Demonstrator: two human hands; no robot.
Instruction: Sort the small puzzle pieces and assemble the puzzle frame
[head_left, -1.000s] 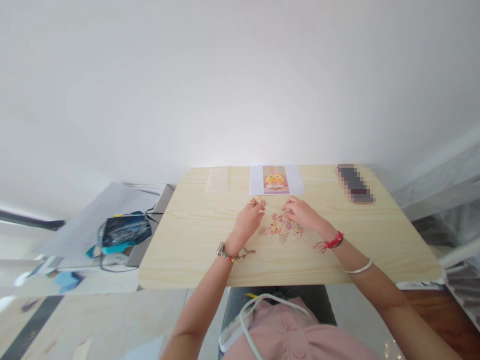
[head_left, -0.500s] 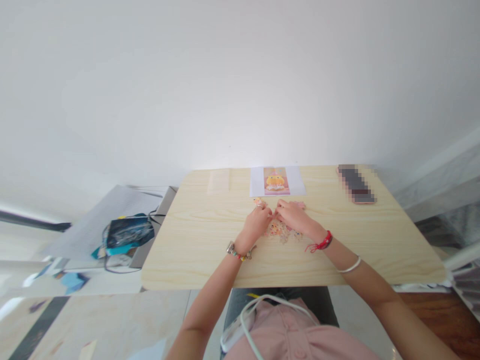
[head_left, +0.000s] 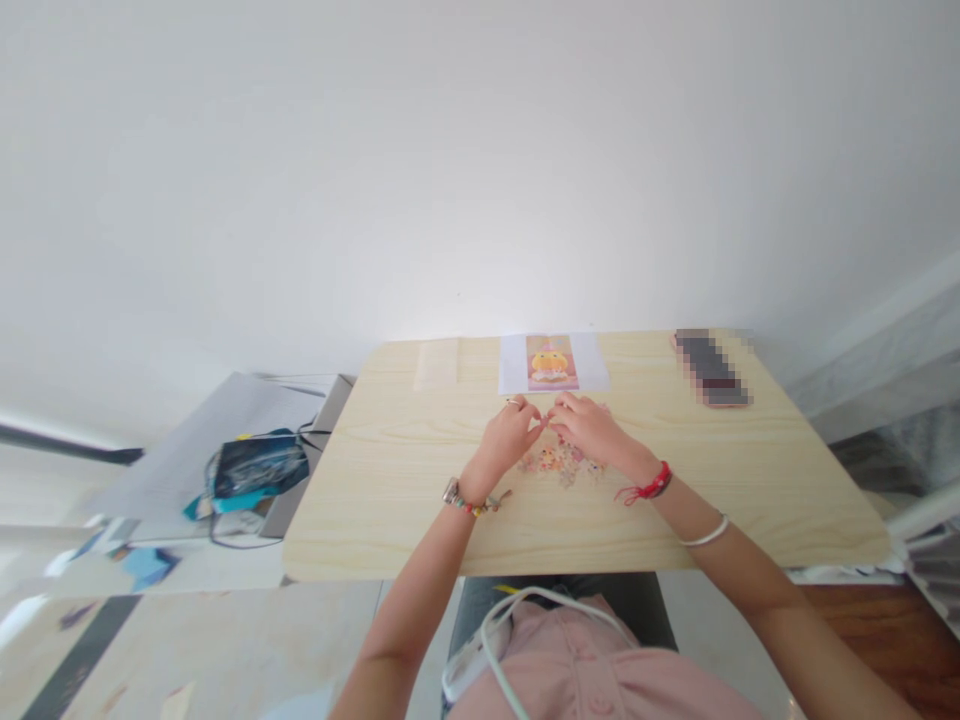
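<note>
My left hand (head_left: 508, 435) and my right hand (head_left: 590, 425) meet over the middle of the table, fingertips pinched close together. Between them shows a bit of a small pink piece (head_left: 545, 421); its exact kind is too small to make out. Just below the hands lies a loose pile of small pink, orange and pale pieces (head_left: 559, 462). A few more pinkish pieces are partly hidden behind my right hand. Beyond my fingers lies a white sheet with a printed picture (head_left: 552, 362) of a yellow-orange figure.
The wooden table (head_left: 390, 500) stands against a white wall. A blurred-out phone (head_left: 711, 370) lies at the back right, and a pale translucent sheet (head_left: 436, 363) at the back left. Left of the table are a dark bag (head_left: 259, 465) and cables. A white cable (head_left: 487, 640) crosses my lap.
Both hands have shifted slightly, the left one a little to the left and away from the pile, uncovering more of the pieces. The fingertips stay close together.
</note>
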